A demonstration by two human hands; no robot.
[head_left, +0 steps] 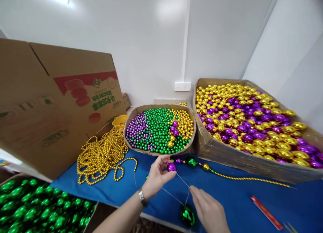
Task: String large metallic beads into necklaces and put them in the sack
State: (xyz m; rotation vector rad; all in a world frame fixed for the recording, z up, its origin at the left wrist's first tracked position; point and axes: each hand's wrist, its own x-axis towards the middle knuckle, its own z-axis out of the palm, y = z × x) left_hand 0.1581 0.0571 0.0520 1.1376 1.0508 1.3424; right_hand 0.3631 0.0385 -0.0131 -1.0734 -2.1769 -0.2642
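Note:
My left hand [156, 175] pinches a shiny purple bead [171, 167] that sits on a thin string [182, 179]. My right hand [208, 207] is closed on the string lower down, its fingertips pinched together. A large green bead [187, 215] hangs on the string's loop just left of my right hand. Beyond the purple bead, a strand with a green bead [191, 162], a gold bead [206, 166] and small gold beads [252, 179] lies across the blue table cover [242, 196].
A round cardboard tray [161, 106] holds purple, green and gold beads. A big box [209, 148] at right is full of large gold and purple beads. Gold bead chains [101, 157] pile at left beside an open carton [50, 105]. Green beads [30, 206] fill a bottom-left box. A red strip [266, 212] lies at right.

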